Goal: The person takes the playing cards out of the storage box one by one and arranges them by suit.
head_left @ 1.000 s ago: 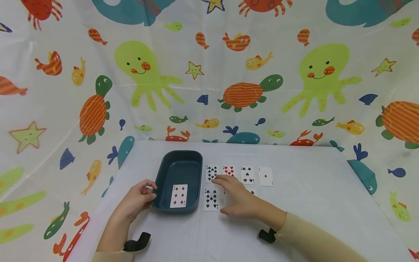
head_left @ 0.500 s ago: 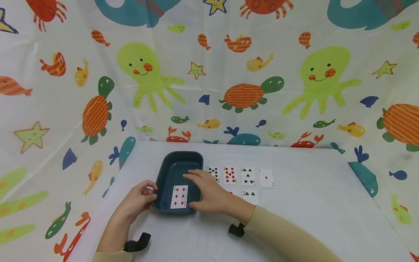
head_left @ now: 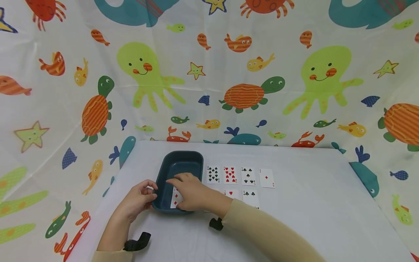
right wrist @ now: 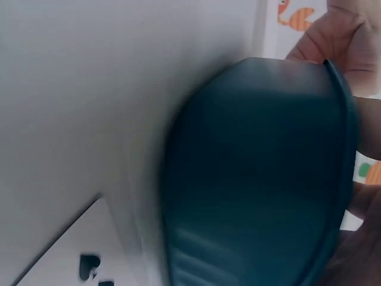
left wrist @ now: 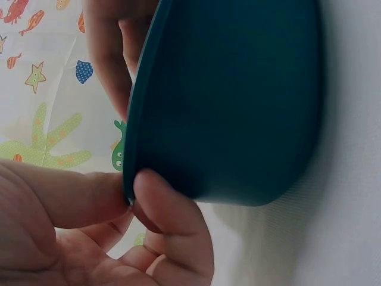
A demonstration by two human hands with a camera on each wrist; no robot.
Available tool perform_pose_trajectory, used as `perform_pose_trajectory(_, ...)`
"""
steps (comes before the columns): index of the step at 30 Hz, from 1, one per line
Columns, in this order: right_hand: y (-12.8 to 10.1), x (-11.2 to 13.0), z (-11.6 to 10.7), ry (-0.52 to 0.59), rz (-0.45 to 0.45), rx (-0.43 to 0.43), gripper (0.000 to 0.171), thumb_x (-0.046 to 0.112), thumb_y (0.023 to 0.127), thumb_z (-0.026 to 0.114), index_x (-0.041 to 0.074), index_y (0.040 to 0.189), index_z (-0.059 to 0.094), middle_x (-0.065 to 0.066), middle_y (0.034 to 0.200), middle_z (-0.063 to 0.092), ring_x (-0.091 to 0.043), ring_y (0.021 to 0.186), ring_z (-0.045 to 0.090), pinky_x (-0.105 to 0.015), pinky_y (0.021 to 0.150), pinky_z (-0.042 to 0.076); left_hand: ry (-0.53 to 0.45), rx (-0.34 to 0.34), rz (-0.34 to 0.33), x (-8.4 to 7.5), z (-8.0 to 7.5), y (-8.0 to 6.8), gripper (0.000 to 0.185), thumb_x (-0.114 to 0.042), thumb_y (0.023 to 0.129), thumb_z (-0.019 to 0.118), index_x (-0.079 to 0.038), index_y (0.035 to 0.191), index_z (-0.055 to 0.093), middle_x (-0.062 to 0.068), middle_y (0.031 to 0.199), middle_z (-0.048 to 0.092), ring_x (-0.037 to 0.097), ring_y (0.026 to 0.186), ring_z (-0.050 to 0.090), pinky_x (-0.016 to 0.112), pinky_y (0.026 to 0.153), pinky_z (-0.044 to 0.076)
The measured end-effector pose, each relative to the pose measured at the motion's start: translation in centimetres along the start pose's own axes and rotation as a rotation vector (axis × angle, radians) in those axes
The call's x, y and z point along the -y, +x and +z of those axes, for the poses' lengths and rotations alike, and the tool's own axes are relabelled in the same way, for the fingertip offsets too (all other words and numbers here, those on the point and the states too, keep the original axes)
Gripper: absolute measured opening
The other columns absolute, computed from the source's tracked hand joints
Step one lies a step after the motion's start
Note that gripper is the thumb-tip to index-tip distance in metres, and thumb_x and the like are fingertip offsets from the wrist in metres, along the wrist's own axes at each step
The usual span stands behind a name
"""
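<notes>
A dark teal tray stands on the white table, with a six of diamonds lying face up in its near end. My left hand pinches the tray's left rim between thumb and fingers, as the left wrist view shows close up. Over the tray's near right side is my right hand, its fingers spread above the card and covering part of it. I see nothing in its grasp; whether the fingertips touch the card is hidden.
Right of the tray lie two rows of face-up cards, among them a nine of hearts, a five of clubs, an ace of diamonds and a four of clubs. My right forearm covers part of the near row. A sea-animal curtain hangs behind.
My right hand has moved left from above the cards to over the tray and now partly covers the six of diamonds. My left hand has stayed on the rim.
</notes>
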State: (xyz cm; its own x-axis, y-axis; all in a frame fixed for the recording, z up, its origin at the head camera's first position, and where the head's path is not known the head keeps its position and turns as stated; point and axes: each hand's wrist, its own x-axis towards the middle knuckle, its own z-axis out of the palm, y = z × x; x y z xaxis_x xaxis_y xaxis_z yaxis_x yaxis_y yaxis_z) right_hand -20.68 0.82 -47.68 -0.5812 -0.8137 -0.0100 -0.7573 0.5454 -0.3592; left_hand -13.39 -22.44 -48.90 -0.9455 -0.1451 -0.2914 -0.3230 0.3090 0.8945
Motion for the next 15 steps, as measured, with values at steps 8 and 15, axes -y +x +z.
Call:
perform_pose_trajectory(8,1.7,0.7,0.9,-0.091,0.076,0.051,0.091,0.038,0.088,0.088,0.035,0.165,0.04,-0.003,0.166,0.047,-0.027,0.155,0.041,-0.049,0.124,0.042,-0.012,0.008,0.006,0.1,-0.1,0.2,0.026,-0.001,0.103,0.063,0.001,0.128,0.057,0.006,0.088,0.058,0.024,0.073,0.057,0.032,0.065,0.057)
perform_pose_trajectory(15,2.4,0.7,1.4,-0.166,0.096,0.065,0.094,0.043,0.085,0.09,0.037,0.165,0.04,-0.002,0.157,0.052,-0.024,0.146,0.046,-0.049,0.113,0.046,-0.017,0.015,0.005,0.4,-0.2,0.4,0.025,-0.002,0.103,0.063,0.001,0.128,0.057,0.006,0.088,0.058,0.023,0.073,0.056,0.031,0.065,0.057)
